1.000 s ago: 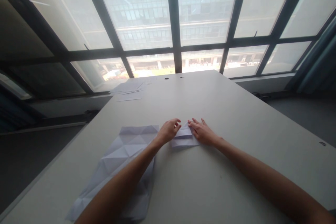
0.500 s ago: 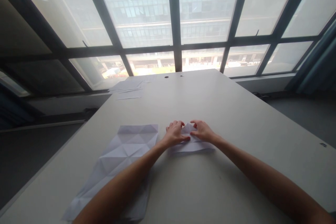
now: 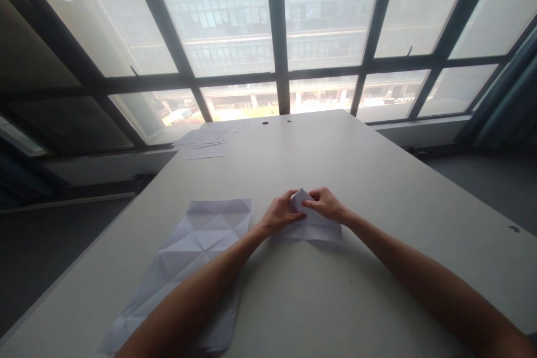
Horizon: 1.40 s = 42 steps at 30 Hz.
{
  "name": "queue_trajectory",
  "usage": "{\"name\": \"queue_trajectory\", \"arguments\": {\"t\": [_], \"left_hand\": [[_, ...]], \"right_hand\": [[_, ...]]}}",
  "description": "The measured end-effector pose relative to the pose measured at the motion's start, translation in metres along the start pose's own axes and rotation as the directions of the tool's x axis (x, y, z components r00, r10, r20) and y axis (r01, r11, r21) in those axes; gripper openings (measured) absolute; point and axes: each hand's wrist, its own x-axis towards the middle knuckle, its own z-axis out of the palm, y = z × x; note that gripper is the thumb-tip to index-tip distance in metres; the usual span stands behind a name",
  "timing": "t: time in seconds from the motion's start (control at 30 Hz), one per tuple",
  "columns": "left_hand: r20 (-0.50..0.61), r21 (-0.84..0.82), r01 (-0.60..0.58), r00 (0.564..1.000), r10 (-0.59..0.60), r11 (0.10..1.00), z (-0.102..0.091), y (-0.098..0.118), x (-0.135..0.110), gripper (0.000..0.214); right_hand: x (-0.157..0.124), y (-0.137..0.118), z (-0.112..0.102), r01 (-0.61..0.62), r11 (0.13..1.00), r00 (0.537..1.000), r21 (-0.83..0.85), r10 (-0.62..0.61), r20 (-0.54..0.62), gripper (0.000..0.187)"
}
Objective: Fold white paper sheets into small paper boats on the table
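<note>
A partly folded sheet of white paper (image 3: 312,231) is between my two hands, its pointed top raised and its wide lower edge toward me. My left hand (image 3: 280,212) grips its left side, thumb reaching across the front. From the right, my right hand (image 3: 326,203) pinches the paper close to the peak, with thumb and fingers drawn together. Farther left lies a creased white sheet (image 3: 205,240), marked by crossing fold lines and partly covered by my left forearm; more paper shows beneath its near end.
The white table (image 3: 390,224) stretches to a row of dark-framed windows (image 3: 282,95). Several loose paper sheets (image 3: 205,142) lie at its far left corner. A round hole (image 3: 265,123) sits near the far edge, and a small dark fitting (image 3: 514,229) at the right.
The folded paper's peak has come up slightly between my hands. My right hand has closed onto the paper near that point, and my left fingers have shifted closer to it.
</note>
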Motion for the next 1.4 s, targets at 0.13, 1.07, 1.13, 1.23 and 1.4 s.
{"name": "queue_trajectory", "arguments": {"t": [0.13,1.07,1.13,1.23,1.4], "left_hand": [[-0.044,-0.048,0.087,0.995,-0.089,0.995,-0.008,-0.002,0.003,0.045],[0.487,-0.193,0.423,0.825,-0.288,0.885,-0.038,0.024,-0.001,0.053],[0.454,-0.184,0.397,0.846,-0.28,0.899,-0.037,0.025,-0.001,0.059],[0.439,-0.224,0.414,0.851,-0.288,0.882,-0.034,0.025,-0.001,0.068],[0.477,-0.258,0.43,0.836,-0.273,0.865,-0.034,0.024,-0.002,0.064]], "right_hand": [[-0.001,0.007,0.005,-0.02,0.992,0.983,0.124,0.042,-0.181,0.031],[-0.007,0.004,0.013,0.034,0.997,0.999,0.073,-0.032,-0.028,0.045],[-0.007,0.004,0.014,0.041,0.996,0.999,0.073,-0.039,-0.035,0.045],[-0.007,0.003,0.016,0.055,0.995,0.997,0.078,-0.051,-0.055,0.047],[-0.008,0.002,0.018,0.07,0.995,0.996,0.077,-0.065,-0.068,0.045]]}}
